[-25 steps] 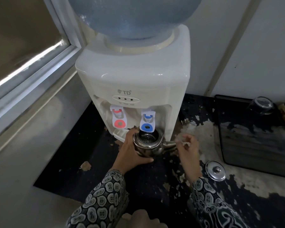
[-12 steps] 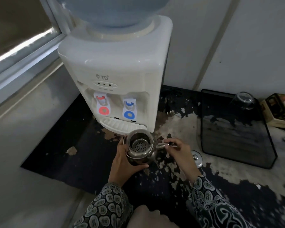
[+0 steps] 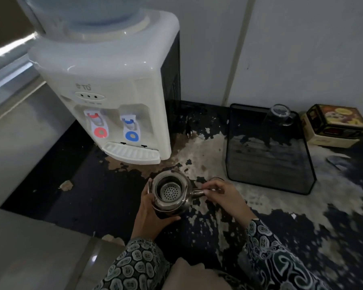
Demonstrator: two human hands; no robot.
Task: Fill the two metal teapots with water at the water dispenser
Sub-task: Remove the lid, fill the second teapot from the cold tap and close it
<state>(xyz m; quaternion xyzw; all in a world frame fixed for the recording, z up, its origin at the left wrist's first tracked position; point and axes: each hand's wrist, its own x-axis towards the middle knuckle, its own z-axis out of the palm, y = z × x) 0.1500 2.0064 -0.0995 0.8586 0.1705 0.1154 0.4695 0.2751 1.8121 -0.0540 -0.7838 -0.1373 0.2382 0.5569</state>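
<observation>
A small metal teapot point(image 3: 177, 203) with no lid and a perforated strainer inside is held over the dark counter, a short way in front of the white water dispenser point(image 3: 113, 91). My left hand point(image 3: 153, 214) grips its body from the left. My right hand point(image 3: 222, 194) pinches the tip of its spout on the right. The dispenser has a red tap point(image 3: 96, 124) and a blue tap point(image 3: 130, 127) above a drip tray point(image 3: 132, 153). The teapot's lid is mostly hidden behind my right hand. No second teapot is in view.
A dark mesh tray point(image 3: 268, 155) stands to the right with an upturned glass point(image 3: 279, 116) at its back. A printed box point(image 3: 335, 124) sits beyond it. A loose plug point(image 3: 189, 130) lies beside the dispenser. The counter's black surface is worn and patchy.
Both hands have drawn the teapot back from under the blue tap toward me, away from the drip tray. The view has swung to the right.
</observation>
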